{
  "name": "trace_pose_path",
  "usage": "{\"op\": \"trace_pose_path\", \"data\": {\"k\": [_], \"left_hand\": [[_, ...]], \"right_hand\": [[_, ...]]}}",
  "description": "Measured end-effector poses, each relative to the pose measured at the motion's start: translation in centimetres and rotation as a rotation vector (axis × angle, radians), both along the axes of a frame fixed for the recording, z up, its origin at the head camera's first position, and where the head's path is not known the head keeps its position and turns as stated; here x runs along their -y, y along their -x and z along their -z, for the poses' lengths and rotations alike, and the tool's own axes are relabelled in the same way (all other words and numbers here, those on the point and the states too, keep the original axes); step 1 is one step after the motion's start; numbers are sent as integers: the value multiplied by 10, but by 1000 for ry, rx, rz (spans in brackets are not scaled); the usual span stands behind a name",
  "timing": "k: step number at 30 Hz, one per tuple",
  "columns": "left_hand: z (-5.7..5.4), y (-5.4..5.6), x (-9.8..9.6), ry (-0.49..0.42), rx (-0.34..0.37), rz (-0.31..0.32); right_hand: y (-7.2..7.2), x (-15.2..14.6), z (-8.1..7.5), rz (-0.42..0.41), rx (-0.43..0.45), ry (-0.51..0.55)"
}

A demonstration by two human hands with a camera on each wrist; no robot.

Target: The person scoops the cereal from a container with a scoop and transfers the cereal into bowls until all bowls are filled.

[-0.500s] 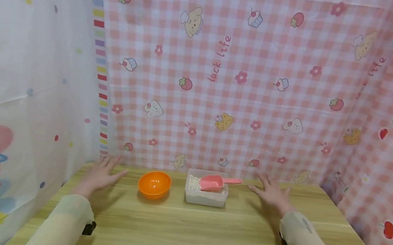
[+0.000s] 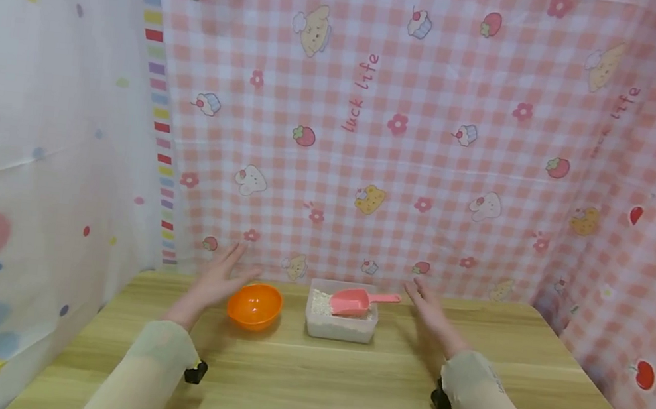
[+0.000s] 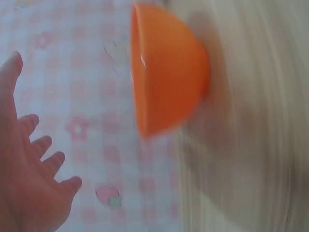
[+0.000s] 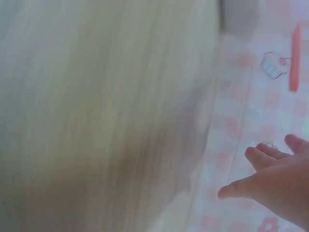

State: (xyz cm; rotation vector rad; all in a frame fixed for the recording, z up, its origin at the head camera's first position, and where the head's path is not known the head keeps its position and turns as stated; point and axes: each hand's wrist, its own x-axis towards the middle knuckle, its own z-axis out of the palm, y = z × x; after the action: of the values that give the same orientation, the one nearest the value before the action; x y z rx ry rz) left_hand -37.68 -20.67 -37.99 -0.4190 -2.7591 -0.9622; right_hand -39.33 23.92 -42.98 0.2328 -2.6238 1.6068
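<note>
An orange bowl [image 2: 255, 308] stands upright on the table, and in the left wrist view the bowl [image 3: 169, 72] appears sideways. My left hand [image 2: 216, 284] is raised beside its left rim, fingers spread, holding nothing. To the right of the bowl sits a translucent plastic box [image 2: 341, 330] of pale grains or powder [image 2: 321, 302]. A pink scoop [image 2: 352, 302] lies on top of that, its handle jutting over the box's right side. Near the handle's end hovers my right hand [image 2: 432, 313], also empty with extended fingers; the right wrist view shows this hand [image 4: 275, 181] apart from the scoop.
The wooden table [image 2: 308, 389] stretches toward me in front of the bowl and box. Behind it hangs a pink checked cloth [image 2: 344, 166]. A white patterned curtain [image 2: 67, 170] closes the left side, and checked cloth [image 2: 646, 264] the right.
Both hands have lifted and moved inward, the left toward the bowl and the right toward the scoop's handle. The bowl, box and scoop have stayed in place; the head view has shifted slightly.
</note>
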Motion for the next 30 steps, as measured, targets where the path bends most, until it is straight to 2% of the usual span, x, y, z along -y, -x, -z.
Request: {"op": "trace_pose_path", "data": {"k": [3, 8, 10, 13, 17, 24, 30], "left_hand": [[0, 1, -20, -80, 19, 24], [7, 3, -54, -158, 33, 66], [11, 3, -67, -183, 30, 82], [15, 2, -85, -219, 40, 95], [23, -1, -104, -253, 62, 112], [44, -5, -129, -317, 129, 147], [59, -4, -143, -338, 138, 108]], "right_hand": [[4, 12, 2, 32, 39, 208], [1, 28, 9, 108, 219, 543], [-2, 32, 12, 142, 275, 623], [-2, 38, 15, 182, 308, 754], [1, 46, 19, 217, 297, 832], [1, 53, 24, 278, 267, 806], [0, 55, 24, 275, 193, 848]]}}
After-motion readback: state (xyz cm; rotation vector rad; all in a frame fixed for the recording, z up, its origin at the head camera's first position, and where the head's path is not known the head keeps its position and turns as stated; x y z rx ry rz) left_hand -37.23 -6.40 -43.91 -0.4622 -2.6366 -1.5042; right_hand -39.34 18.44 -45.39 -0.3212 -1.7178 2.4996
